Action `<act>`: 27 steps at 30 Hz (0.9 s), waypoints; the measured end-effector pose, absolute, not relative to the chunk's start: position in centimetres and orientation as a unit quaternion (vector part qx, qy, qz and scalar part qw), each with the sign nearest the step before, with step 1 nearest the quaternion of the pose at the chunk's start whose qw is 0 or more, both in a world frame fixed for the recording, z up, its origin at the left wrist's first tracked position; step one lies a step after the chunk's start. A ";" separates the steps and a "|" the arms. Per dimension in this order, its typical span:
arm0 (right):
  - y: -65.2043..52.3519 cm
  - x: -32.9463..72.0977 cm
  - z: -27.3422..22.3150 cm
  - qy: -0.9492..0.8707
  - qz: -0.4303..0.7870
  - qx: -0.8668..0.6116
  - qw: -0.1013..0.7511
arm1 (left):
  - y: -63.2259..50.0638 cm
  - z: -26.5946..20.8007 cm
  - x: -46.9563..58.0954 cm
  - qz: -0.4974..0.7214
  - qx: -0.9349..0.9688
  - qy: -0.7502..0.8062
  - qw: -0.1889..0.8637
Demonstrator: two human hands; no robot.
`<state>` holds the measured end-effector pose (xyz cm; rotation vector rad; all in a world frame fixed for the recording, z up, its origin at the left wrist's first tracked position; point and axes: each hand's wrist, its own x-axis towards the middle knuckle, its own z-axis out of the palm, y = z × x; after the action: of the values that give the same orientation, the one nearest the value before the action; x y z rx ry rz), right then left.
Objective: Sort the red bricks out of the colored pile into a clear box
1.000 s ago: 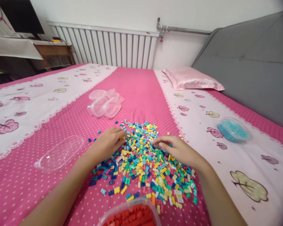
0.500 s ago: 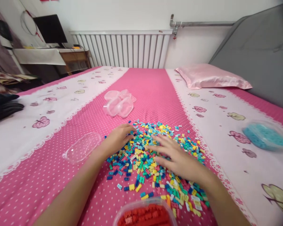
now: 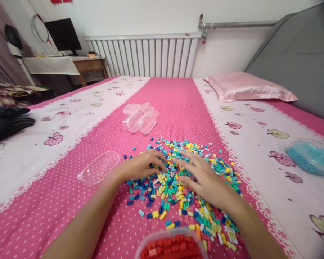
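Note:
A wide pile of small toy building bricks [image 3: 169,185] in blue, teal, green, yellow, white and coral lies spread on the pink bedspread. Over the pile's left part rests my left hand [image 3: 144,164], its fingers apart and curved down among the bricks. My right hand [image 3: 202,176] lies over the right part with fingers spread, palm down. Neither hand visibly holds a brick, though some fingertips are hidden in the pile. Closest to me stands a clear plastic box of red bricks [image 3: 172,248], cut off by the bottom edge.
A clear lid [image 3: 99,168] lies left of the pile. Several clear empty containers [image 3: 140,118] sit beyond it. At right is a clear box of light-blue bricks [image 3: 310,158]. A pink pillow [image 3: 250,87] and dark gloves [image 3: 10,122] lie farther off.
My left hand has moved right and slightly toward me, deeper over the pile and closer to my right hand. The right hand stays spread over the bricks. The view has shifted slightly.

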<state>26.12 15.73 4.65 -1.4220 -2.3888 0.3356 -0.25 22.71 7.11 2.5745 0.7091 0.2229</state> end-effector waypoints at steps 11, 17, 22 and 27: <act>15.9 26.4 3.8 -0.829 0.103 -0.519 0.183 | 22.8 7.3 -1.3 0.101 0.907 0.385 0.141; 15.5 25.4 3.3 -0.852 0.139 -0.483 0.148 | 21.6 7.2 0.1 0.101 0.929 0.353 0.056; 15.9 26.2 3.3 -0.837 0.124 -0.496 0.194 | 21.0 7.1 1.5 0.058 0.926 0.373 -0.014; 15.8 26.3 3.5 -0.841 0.124 -0.484 0.206 | 20.8 7.1 2.1 0.045 0.925 0.377 -0.019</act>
<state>26.34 15.85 3.53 -1.3478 -2.3440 0.3443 2.10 20.81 7.08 2.9409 1.2003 0.1426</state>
